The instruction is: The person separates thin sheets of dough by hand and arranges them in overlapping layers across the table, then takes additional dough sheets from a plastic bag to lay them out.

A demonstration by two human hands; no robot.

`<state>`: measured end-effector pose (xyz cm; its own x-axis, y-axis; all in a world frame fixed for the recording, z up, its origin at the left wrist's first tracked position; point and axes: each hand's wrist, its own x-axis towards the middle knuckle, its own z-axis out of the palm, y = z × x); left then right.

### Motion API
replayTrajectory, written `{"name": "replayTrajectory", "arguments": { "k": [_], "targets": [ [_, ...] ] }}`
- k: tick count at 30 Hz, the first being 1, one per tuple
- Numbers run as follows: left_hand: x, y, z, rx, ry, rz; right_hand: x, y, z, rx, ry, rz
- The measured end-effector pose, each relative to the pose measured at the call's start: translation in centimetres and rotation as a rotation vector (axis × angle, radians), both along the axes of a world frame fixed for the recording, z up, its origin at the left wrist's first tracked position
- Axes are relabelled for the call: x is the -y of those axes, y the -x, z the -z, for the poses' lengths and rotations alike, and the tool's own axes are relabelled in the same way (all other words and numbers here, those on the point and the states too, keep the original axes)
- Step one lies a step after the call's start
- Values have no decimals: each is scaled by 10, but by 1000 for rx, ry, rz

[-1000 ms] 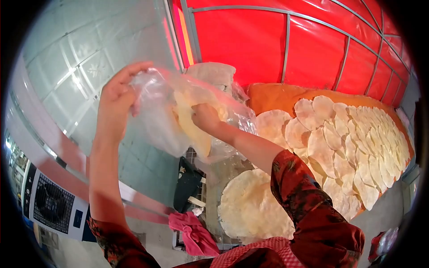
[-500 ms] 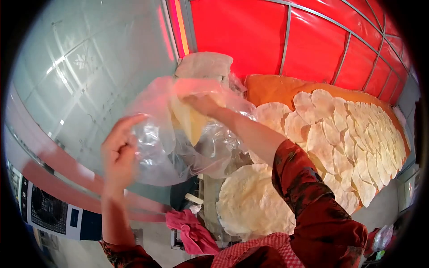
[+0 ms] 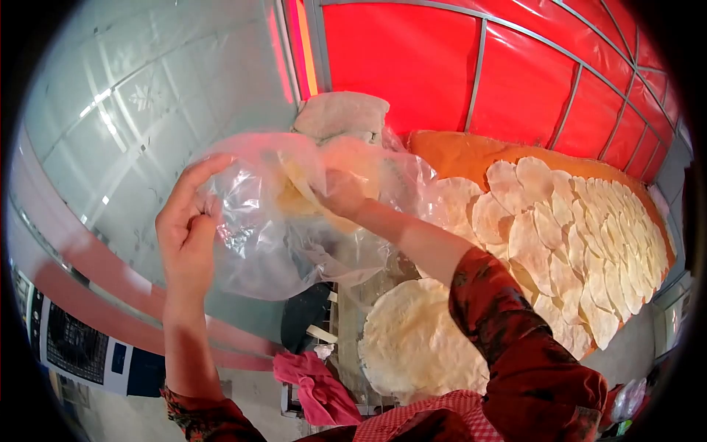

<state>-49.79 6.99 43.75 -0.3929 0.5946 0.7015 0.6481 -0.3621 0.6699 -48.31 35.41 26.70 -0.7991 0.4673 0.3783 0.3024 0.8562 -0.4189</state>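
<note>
A large transparent plastic bag [image 3: 254, 258] hangs in front of me. My left hand [image 3: 184, 228] grips its left edge, thumb and fingers closed on the film. My right hand [image 3: 342, 195] reaches into the bag and is closed on a folded, yellowish flatbread [image 3: 296, 193]; the film partly veils its fingers. Below my right forearm lies a big round flatbread [image 3: 412, 335], pale and flat. To the right, many thin flatbreads [image 3: 589, 243] overlap in rows on an orange cloth [image 3: 449, 145].
Behind the bag sits a stacked greyish bundle [image 3: 342, 114]. A pink cloth [image 3: 315, 387] hangs at the near edge, below a dark object [image 3: 303, 317]. Red sheeting on a metal frame [image 3: 477, 74] walls the back. A pale glossy panel [image 3: 103, 147] is at left.
My right hand has moved slightly down and right inside the bag, and the flatbread has swung from hanging point-down to lying more slanted. My left hand has shifted slightly left and up with the bag's edge.
</note>
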Motion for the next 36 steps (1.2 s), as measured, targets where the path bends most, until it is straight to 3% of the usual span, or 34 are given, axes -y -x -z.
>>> {"name": "replayTrajectory", "arguments": {
  "k": [1, 3, 4, 6, 8, 10, 13, 17, 19, 24, 27, 29, 32, 35, 36],
  "targets": [
    [-3, -2, -5, -18, -8, 11, 8, 12, 8, -142, 237, -48],
    [-9, -6, -8, -59, -4, 30, 24, 45, 23, -81, 419, -127],
    [-11, -8, -9, -81, 6, 37, 24, 91, 65, -203, 638, -401],
    [-11, -8, -8, -141, 41, 49, 33, 114, 89, -122, 418, -672],
    [-5, -9, -1, -207, 93, 64, 34, 105, 101, 290, -433, -569],
    [6, -6, 10, -265, 230, 95, 28, 124, 113, -24, -444, -443],
    [17, -11, 34, -338, 387, 164, -1, 125, 118, -165, -327, -370],
    [15, -27, 94, -438, 534, 271, -44, 54, 74, -148, -52, -318],
    [17, -34, 128, -511, 565, 230, -40, 9, 64, -104, -83, -288],
    [29, -46, 228, -470, 683, 138, -9, -142, 47, 48, -564, -170],
    [35, -41, 318, -494, 723, 80, 4, -217, 72, 158, -468, -234],
    [36, -43, 345, -474, 784, 26, 15, -259, 100, 181, -441, -170],
    [36, -62, 348, -566, 799, -101, 39, -322, 111, 158, 55, -127],
    [44, -91, 308, -488, 634, -140, 50, -367, 117, 4, 114, -21],
    [51, -93, 306, -447, 545, -197, 51, -378, 116, -67, 251, 43]
  ]
}}
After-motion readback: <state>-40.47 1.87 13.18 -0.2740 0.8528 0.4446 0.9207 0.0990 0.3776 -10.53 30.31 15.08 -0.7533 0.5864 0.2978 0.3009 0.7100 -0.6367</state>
